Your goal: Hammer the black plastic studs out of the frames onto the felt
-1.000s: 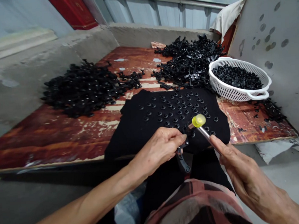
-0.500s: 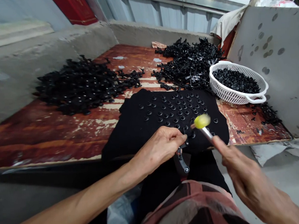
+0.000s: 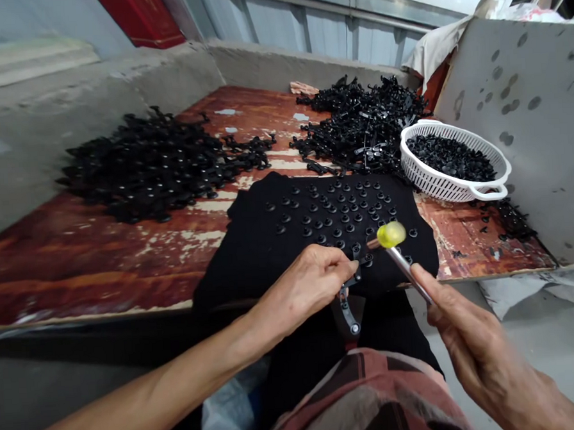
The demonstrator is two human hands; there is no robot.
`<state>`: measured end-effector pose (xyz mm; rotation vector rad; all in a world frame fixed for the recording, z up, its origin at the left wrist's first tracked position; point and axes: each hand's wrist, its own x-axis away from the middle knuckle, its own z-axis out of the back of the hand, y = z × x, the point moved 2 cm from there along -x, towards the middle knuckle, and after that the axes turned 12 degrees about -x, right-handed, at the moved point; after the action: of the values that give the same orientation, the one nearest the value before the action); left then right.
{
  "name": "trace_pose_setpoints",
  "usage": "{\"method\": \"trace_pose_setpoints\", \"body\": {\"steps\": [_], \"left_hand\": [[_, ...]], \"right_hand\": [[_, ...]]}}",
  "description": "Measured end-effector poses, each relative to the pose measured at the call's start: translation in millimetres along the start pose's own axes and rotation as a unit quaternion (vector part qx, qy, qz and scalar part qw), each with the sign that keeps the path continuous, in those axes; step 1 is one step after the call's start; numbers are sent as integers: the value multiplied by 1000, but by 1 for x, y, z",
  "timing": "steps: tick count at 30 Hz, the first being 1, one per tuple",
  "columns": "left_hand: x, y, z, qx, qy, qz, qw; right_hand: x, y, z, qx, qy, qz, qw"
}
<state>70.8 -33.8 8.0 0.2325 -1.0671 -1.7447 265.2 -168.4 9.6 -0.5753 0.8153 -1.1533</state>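
Observation:
My left hand (image 3: 319, 271) pinches a black jointed bracket (image 3: 349, 319) at the near edge of a folded black cloth (image 3: 250, 242). The bracket's curved lower end, with a shiny round rivet, hangs past the cloth toward my lap. My right hand (image 3: 470, 327) is wrapped around the metal handle of a small hammer (image 3: 391, 235) with a yellow head and a brown striking end. The hammer's head is raised just right of the bracket's upper end, apart from it. Several small black round caps (image 3: 350, 227) with raised centres lie spread over the cloth.
Black parts form a large pile (image 3: 154, 164) at the left and a tangled heap (image 3: 364, 124) at the back. A white plastic basket (image 3: 459, 190) of small black pieces stands at the right, beside a spotted grey panel (image 3: 527, 112). Loose black bits (image 3: 511, 219) lie near it.
The hammer head was blurred by motion and now shows sharper, almost in the same place. My right hand has shifted slightly down and right. My left hand stays on the bracket.

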Motion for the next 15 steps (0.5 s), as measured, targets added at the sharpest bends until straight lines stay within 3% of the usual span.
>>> {"method": "trace_pose_setpoints", "body": {"steps": [3, 6, 10, 15], "left_hand": [[0, -4, 1, 19, -14, 11, 1000], [2, -5, 4, 95, -60, 35, 993], [6, -1, 9, 170, -147, 81, 971], [2, 8, 11, 146, -183, 10, 972]], "right_hand": [[6, -7, 3, -62, 103, -2, 993], [17, -4, 4, -125, 184, -63, 973], [29, 10, 2, -253, 224, -139, 931], [44, 24, -5, -331, 264, -233, 876]]}}
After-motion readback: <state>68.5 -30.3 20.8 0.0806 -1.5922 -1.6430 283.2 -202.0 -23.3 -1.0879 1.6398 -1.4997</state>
